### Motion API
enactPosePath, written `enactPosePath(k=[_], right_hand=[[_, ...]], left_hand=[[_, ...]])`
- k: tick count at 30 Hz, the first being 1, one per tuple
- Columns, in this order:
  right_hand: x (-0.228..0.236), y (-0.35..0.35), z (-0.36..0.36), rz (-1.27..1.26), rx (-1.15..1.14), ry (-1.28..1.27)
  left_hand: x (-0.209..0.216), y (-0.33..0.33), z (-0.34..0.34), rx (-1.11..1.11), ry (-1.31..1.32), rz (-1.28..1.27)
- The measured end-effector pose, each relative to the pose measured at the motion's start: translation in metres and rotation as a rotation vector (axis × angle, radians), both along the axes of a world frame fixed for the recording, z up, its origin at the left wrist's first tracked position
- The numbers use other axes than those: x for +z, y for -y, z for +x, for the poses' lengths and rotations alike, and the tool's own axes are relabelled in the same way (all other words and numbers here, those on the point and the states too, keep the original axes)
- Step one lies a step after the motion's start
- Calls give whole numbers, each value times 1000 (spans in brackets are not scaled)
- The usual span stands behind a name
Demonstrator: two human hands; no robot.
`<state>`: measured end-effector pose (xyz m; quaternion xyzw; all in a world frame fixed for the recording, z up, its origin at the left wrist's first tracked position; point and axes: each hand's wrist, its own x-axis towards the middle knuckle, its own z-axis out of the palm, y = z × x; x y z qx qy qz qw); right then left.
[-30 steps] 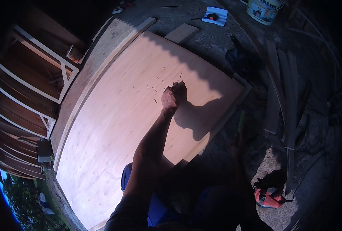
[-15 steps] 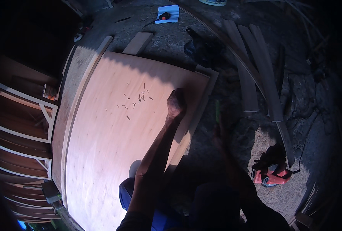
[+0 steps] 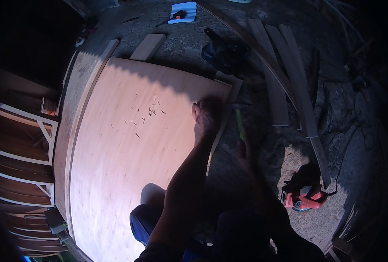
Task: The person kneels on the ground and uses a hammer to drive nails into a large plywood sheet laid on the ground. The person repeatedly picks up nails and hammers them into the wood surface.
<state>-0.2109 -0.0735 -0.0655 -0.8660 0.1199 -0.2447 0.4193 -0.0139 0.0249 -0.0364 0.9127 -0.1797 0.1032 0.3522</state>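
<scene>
A large plywood sheet (image 3: 119, 174) lies in front of me, sunlit over most of its face and shaded along the far edge. Near its right edge, my left hand (image 3: 206, 115) rests with the fingers drawn together; what they hold, if anything, is lost in shadow. My right hand (image 3: 247, 153) grips a hammer (image 3: 240, 124) by its green handle, off the sheet's right side. The dark hammer head is close to the left hand. Several loose nails (image 3: 151, 112) are scattered on the plywood, left of my left hand.
Wooden strips border the sheet, one along the left side (image 3: 88, 100). Several boards (image 3: 272, 78) lie on the floor at right, near a red power tool (image 3: 305, 198). A black bag-like object (image 3: 222, 52) sits beyond the sheet. White-edged wooden frames (image 3: 21, 148) stand at left.
My left hand has shifted slightly right, closer to the sheet's edge. The hammer has come into clearer sight beside it, its head now near that edge. The whole view has shifted a little.
</scene>
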Motion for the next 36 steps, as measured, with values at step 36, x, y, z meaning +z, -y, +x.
enactPosePath(k=[36], right_hand=[[107,7,34,-236,176,-71]], left_hand=[[-2,-6,-2,84,-55,-234]])
